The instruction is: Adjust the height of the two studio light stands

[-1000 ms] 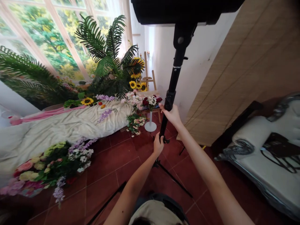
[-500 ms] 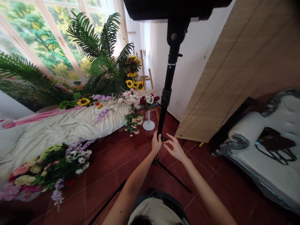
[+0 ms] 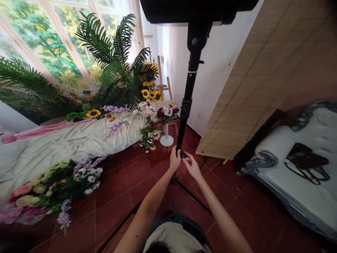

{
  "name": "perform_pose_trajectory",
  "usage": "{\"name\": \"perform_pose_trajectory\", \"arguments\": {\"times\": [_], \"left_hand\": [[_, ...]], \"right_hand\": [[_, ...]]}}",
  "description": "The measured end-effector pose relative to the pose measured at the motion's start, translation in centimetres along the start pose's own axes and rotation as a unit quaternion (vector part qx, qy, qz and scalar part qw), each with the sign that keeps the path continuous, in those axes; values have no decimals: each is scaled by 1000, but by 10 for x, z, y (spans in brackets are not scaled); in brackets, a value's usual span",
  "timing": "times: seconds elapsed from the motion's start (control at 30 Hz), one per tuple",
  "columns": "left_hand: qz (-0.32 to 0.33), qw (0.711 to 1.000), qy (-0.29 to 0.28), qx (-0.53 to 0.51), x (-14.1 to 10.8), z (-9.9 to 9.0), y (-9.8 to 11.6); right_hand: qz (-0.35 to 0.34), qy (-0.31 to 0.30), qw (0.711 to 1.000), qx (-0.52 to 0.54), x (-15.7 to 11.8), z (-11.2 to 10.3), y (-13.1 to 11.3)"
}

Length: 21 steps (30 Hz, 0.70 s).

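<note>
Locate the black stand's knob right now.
In the head view, the knob sits slightly below and right of centre, between the left hand and right hand.

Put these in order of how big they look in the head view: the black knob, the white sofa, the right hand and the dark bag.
1. White sofa, though the picture's edge cuts it off
2. Dark bag
3. Right hand
4. Black knob

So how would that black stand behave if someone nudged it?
The black stand may tip readily, since the bulky black unit sits high on a slim pole. Its spread legs probably resist small nudges.
</note>
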<state>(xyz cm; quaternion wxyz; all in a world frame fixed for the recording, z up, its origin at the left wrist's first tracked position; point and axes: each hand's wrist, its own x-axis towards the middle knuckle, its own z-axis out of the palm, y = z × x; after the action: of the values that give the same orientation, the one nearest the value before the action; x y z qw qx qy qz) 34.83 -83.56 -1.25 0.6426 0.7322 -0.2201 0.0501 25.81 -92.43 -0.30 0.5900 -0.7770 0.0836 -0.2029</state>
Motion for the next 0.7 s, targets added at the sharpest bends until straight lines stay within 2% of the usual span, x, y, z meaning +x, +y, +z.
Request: {"name": "perform_pose_trajectory", "arguments": {"times": [0.13, 0.3, 0.4, 0.53, 0.63, 0.7], "left_hand": [[2, 1000, 0, 4, 0, -1, 2], [-6, 1000, 2, 7, 0, -1, 3], [-7, 1000, 1, 3, 0, -2, 4], [-10, 1000, -14, 2, 1, -3, 3], [-6, 1000, -15, 3, 1, -2, 1], [-6, 1000, -9, 1, 1, -1, 0]], "right_hand": [[-1, 40, 997, -66, 3, 4, 1], [-35, 93, 971, -217, 8, -6, -9], [-53, 109, 963, -243, 12, -12, -11], [21, 78, 981, -178, 19, -10, -9], [127, 49, 990, -37, 25, -1, -6], [208, 24, 973, 93, 28, 5, -5]]}}
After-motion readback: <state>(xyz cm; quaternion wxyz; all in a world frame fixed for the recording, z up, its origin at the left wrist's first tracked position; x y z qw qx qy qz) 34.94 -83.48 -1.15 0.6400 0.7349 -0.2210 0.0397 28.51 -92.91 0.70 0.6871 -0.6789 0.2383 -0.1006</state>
